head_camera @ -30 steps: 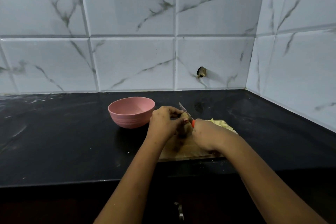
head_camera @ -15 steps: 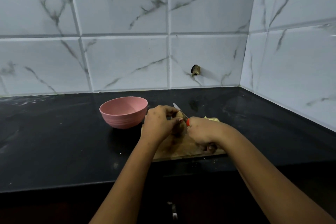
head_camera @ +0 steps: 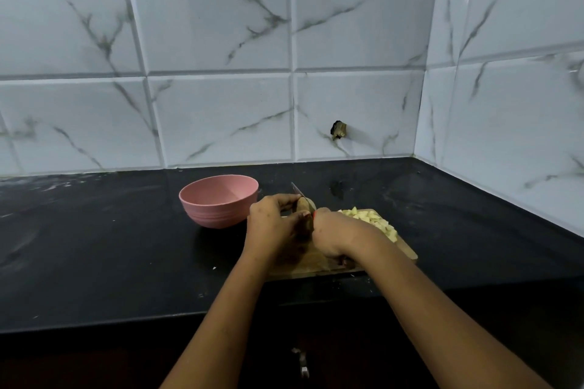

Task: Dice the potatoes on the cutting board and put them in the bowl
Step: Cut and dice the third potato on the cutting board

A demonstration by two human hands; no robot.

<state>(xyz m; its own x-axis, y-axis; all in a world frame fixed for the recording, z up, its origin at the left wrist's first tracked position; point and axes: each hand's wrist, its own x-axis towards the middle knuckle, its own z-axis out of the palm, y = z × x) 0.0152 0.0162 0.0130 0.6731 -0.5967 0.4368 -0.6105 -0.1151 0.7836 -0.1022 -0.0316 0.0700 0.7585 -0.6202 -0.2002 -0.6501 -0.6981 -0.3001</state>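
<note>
Gripping the potato from the left, the left hand is curling its fingers over it and pinning it to the board. The right hand is wrapping around the red handle of the knife just right of the potato, so the potato is sitting between two hands that are almost touching. The blade is running from the right hand toward the far left, passing over the potato, with its tip poking out beyond the left fingers. The potato is lying on the left part of the board. Only its brown far end is showing, and it seems to be pointing near to far, roughly along the blade, though the hands are hiding most of it. Dice are lying piled on the board's far right. The bowl is standing just left of the board, nearer the left hand, and no pieces are showing inside it.
</note>
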